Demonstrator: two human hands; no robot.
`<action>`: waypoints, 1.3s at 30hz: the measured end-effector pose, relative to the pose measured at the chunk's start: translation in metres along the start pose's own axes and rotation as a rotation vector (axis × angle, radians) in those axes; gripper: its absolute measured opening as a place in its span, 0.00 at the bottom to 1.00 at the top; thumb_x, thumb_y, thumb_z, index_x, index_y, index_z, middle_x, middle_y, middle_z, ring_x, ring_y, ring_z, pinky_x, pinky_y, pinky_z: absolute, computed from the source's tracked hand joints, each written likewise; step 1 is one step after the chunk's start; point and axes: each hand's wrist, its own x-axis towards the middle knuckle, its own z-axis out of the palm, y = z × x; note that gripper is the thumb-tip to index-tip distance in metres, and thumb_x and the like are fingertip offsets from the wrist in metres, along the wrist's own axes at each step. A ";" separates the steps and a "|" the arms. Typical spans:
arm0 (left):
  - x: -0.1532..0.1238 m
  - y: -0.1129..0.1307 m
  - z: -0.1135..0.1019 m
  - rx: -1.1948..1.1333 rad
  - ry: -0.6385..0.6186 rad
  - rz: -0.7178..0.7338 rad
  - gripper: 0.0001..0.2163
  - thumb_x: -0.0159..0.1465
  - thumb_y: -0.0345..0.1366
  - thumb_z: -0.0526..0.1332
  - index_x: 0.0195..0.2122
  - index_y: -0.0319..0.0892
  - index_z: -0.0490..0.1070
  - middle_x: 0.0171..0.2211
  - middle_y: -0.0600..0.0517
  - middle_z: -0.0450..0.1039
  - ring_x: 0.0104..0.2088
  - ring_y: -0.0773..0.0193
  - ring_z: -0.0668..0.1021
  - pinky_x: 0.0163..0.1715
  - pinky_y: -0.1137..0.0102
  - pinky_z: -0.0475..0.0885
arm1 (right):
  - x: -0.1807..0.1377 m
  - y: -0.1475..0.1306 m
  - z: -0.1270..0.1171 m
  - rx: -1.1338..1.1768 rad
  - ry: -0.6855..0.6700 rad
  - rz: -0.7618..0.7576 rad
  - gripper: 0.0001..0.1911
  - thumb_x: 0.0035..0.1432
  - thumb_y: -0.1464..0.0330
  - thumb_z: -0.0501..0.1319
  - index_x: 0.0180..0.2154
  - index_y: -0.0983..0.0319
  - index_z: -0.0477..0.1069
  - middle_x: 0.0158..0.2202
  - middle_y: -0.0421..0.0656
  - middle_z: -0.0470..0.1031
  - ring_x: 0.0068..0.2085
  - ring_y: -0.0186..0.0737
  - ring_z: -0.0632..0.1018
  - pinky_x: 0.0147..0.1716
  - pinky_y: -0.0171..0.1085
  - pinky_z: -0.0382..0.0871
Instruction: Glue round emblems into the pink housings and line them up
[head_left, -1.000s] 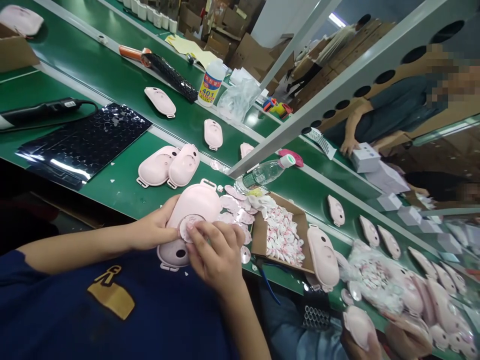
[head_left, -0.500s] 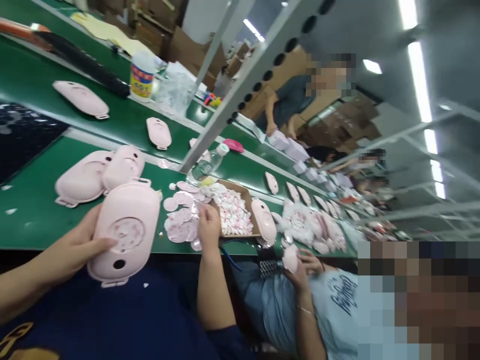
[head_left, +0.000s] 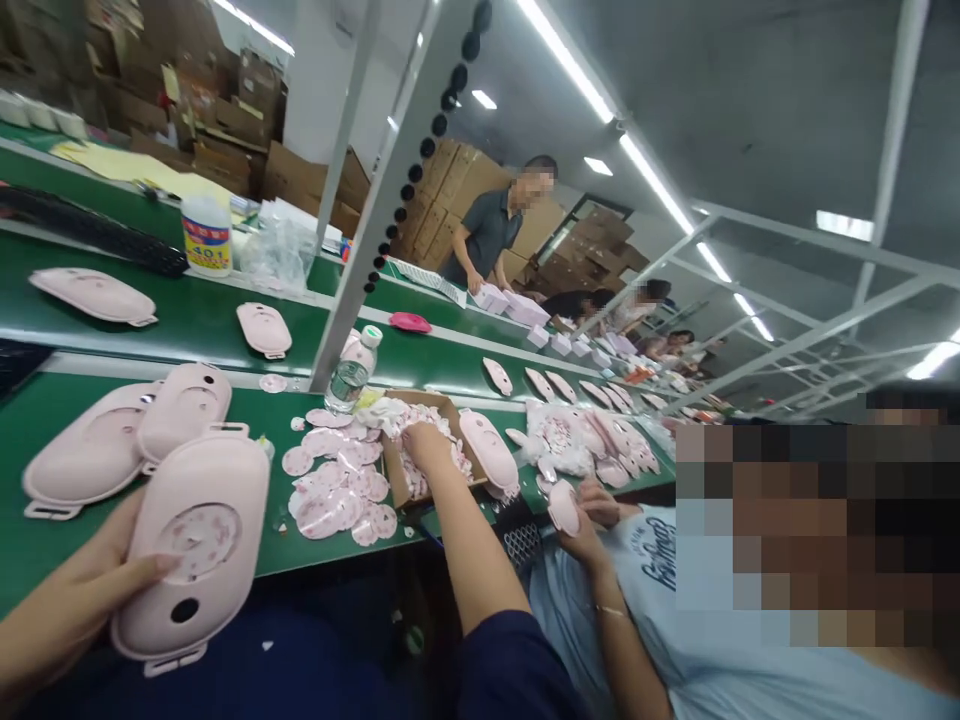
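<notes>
My left hand [head_left: 112,565] grips a pale pink oval plastic shell [head_left: 225,480], thumb on its face beside a round patterned disc [head_left: 202,540] in the recess. A black dot shows below the disc. My right hand [head_left: 424,445] reaches down into a small cardboard box [head_left: 395,470] of little white-and-pink pieces [head_left: 454,440]; its fingertips are hidden among them. Loose round patterned discs [head_left: 326,505] lie spread on the green bench left of the box. Two more pink shells, one large [head_left: 82,450] and one smaller [head_left: 187,400], rest behind the held one.
A clear bottle [head_left: 349,375] stands behind the discs, near a metal post [head_left: 352,265]. More pink shells [head_left: 264,330] lie on the green belt [head_left: 187,330]. A glue bottle [head_left: 206,240] stands beyond. At right a co-worker [head_left: 622,570] holds a pink part.
My right hand has moved from the loose discs into the cardboard box. My left hand still holds the pink shell. The view has turned and tilted.
</notes>
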 end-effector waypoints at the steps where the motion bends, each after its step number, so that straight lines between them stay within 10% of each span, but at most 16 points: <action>1: -0.003 0.001 0.007 -0.060 0.046 -0.008 0.42 0.53 0.54 0.68 0.68 0.80 0.50 0.56 0.68 0.77 0.63 0.36 0.71 0.58 0.44 0.73 | 0.003 -0.005 -0.002 0.009 0.017 -0.015 0.15 0.67 0.61 0.63 0.51 0.63 0.72 0.50 0.46 0.76 0.46 0.41 0.79 0.46 0.45 0.78; 6: -0.006 0.004 0.018 -0.175 0.125 0.053 0.45 0.51 0.51 0.71 0.70 0.59 0.58 0.63 0.51 0.72 0.65 0.33 0.69 0.59 0.52 0.73 | -0.011 -0.037 -0.017 0.160 0.167 -0.155 0.10 0.68 0.66 0.59 0.44 0.65 0.74 0.43 0.48 0.78 0.42 0.40 0.80 0.45 0.44 0.76; 17: -0.009 0.022 0.037 -0.109 -0.047 0.201 0.45 0.59 0.49 0.68 0.72 0.41 0.48 0.69 0.39 0.59 0.69 0.39 0.60 0.68 0.50 0.56 | -0.153 -0.177 -0.008 0.687 0.307 -0.828 0.08 0.66 0.74 0.59 0.45 0.58 0.72 0.37 0.43 0.78 0.39 0.40 0.76 0.41 0.41 0.70; 39: -0.016 0.010 0.031 -0.140 -0.091 0.167 0.43 0.62 0.49 0.66 0.71 0.39 0.46 0.66 0.36 0.62 0.65 0.38 0.66 0.65 0.47 0.60 | -0.164 -0.176 0.000 0.409 0.419 -0.751 0.10 0.68 0.67 0.59 0.47 0.57 0.78 0.39 0.43 0.71 0.39 0.42 0.69 0.43 0.44 0.57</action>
